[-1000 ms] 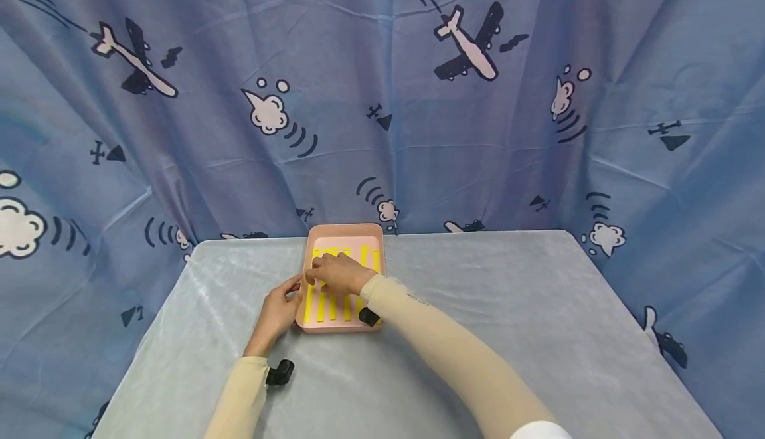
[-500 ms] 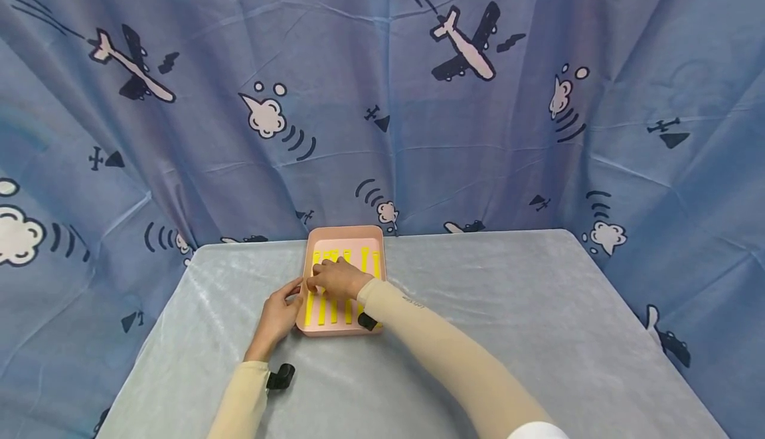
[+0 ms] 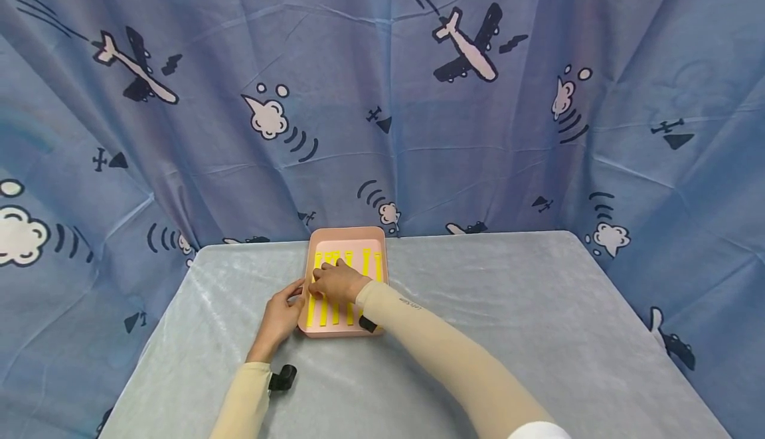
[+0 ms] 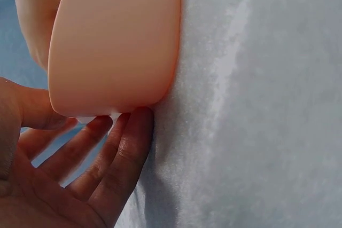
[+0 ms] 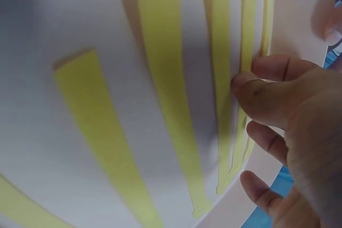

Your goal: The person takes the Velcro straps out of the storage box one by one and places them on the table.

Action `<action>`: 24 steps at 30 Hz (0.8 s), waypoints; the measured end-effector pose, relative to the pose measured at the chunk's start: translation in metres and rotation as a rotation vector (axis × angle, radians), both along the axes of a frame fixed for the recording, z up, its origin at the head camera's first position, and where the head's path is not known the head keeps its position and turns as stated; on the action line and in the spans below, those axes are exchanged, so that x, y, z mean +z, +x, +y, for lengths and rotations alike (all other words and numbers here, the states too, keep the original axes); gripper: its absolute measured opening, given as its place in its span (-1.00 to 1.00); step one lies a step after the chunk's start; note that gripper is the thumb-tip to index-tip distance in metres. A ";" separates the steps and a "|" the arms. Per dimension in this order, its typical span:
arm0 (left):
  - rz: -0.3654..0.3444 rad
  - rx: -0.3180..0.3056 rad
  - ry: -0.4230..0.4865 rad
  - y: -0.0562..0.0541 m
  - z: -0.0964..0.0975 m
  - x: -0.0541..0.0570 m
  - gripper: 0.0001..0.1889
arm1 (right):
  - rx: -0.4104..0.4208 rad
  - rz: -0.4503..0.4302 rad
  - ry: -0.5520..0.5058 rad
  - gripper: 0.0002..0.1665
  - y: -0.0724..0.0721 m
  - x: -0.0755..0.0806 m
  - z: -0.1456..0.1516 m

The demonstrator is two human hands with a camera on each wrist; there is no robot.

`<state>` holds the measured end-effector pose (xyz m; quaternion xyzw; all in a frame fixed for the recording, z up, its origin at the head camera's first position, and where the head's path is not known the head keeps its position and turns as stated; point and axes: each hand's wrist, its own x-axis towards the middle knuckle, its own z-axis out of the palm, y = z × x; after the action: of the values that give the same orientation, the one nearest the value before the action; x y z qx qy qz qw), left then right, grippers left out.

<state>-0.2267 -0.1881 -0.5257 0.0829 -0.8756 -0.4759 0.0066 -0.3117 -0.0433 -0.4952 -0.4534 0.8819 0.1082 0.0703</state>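
A pink tray (image 3: 346, 234) stands at the far edge of the table. Narrow yellow strips (image 5: 164, 41), several of them, lie lengthwise in it, side by side on a pale base. My right hand (image 3: 337, 282) reaches over the tray from the right. In the right wrist view its thumb and forefinger pinch a yellow strip (image 5: 247, 22) near the tray's left wall, with the other fingers spread. My left hand (image 3: 281, 313) is at the tray's left side. In the left wrist view its fairly straight fingers (image 4: 131, 148) touch the outer wall, the thumb close to the rim.
A grey-white cloth covers the table (image 3: 508, 319). Directly behind it hangs a blue curtain (image 3: 335, 93) printed with planes and clouds. Small black cameras (image 3: 283, 378) sit at both wrists.
The right hand has shifted slightly toward the near end of the tray, its fingers staying over the left strips. The left hand keeps its place at the tray's side.
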 end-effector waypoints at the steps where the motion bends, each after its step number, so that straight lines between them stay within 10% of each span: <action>1: 0.002 0.000 -0.002 0.000 0.000 0.000 -0.50 | 0.000 -0.002 0.000 -0.75 0.000 0.000 -0.001; 24: 0.005 -0.001 0.000 0.000 -0.001 0.000 -0.50 | 0.088 0.084 0.038 -0.74 0.002 -0.001 -0.004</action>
<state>-0.2270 -0.1890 -0.5257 0.0814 -0.8756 -0.4760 0.0086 -0.3097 -0.0474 -0.4966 -0.4854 0.8611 0.1469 0.0370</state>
